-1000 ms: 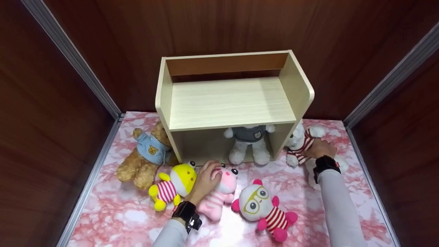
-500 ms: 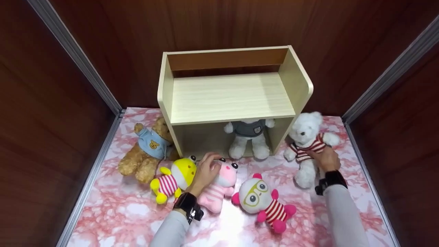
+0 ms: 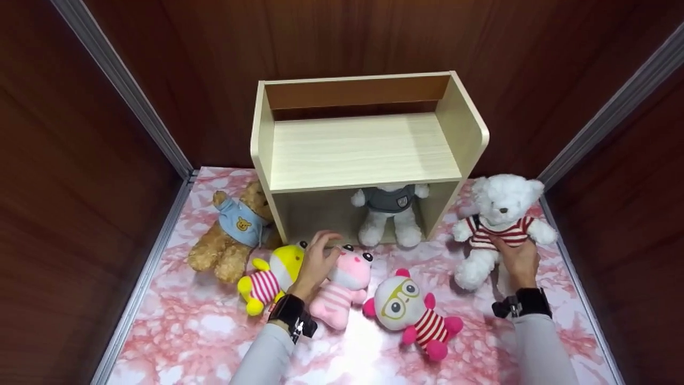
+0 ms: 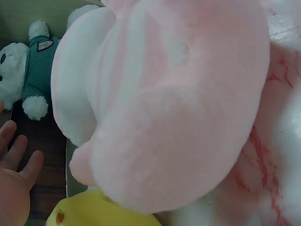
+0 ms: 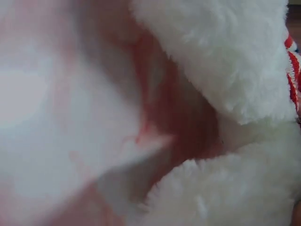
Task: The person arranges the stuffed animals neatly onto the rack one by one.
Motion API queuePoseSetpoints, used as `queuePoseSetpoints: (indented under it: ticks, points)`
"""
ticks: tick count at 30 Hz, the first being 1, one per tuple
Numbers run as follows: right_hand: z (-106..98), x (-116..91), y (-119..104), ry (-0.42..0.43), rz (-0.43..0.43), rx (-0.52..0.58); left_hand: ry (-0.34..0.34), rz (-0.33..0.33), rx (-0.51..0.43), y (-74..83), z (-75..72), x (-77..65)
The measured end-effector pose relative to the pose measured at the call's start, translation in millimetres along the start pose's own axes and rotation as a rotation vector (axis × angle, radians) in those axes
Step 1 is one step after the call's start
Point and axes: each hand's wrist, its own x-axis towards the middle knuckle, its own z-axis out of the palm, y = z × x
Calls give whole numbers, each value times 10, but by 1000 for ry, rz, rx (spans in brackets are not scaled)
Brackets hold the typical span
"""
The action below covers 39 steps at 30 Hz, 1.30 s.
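My right hand (image 3: 518,262) grips a white teddy bear (image 3: 505,198) in a red-striped sweater around its lower body, thumb across the front. The bear is upright and faces forward. In the right wrist view its furry legs (image 5: 225,56) fill the right side. My left hand (image 3: 316,264) hovers beside the head of a pink plush frog (image 3: 350,272), fingers extended and holding nothing. Seen from the left wrist, the frog's body (image 4: 178,108) is large and close, apart from the fingers (image 4: 32,168). A yellow plush frog (image 3: 270,278) lies left of that hand.
A two-level wooden shelf (image 3: 366,152) stands at the back. A white plush in a grey shirt (image 3: 393,214) sits in its lower compartment. A brown teddy bear (image 3: 230,235) leans at the shelf's left. A pink-eared panda plush (image 3: 411,313) lies in front. Dark walls enclose the sides.
The white bear has been raised from lying by the shelf to upright and moved right, with my right hand holding it. My left hand has stayed by the pink frog.
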Motion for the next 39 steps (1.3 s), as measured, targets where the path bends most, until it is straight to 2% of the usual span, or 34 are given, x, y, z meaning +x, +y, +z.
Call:
queuePoseSetpoints:
  ticks: [6, 12, 24, 29, 35, 39]
  points:
    - [-82, -95, -146, 26, -34, 142, 9, -10, -22, 44, -19, 27]
    - [-71, -192, -304, 65, -40, 289, 18, 3, -47, 74, -17, 48]
    - [-39, -430, -590, 107, -73, 726, 38, 35, -43, 121, -27, 97]
    - [-36, -602, -703, 119, -132, 849, 49, 34, -47, 169, -19, 114]
    - [47, -809, -883, 120, -250, 995, 51, 35, -69, 254, -13, 133]
    - [133, -939, -1025, 84, -295, 1001, 47, 51, -83, 334, -4, 147]
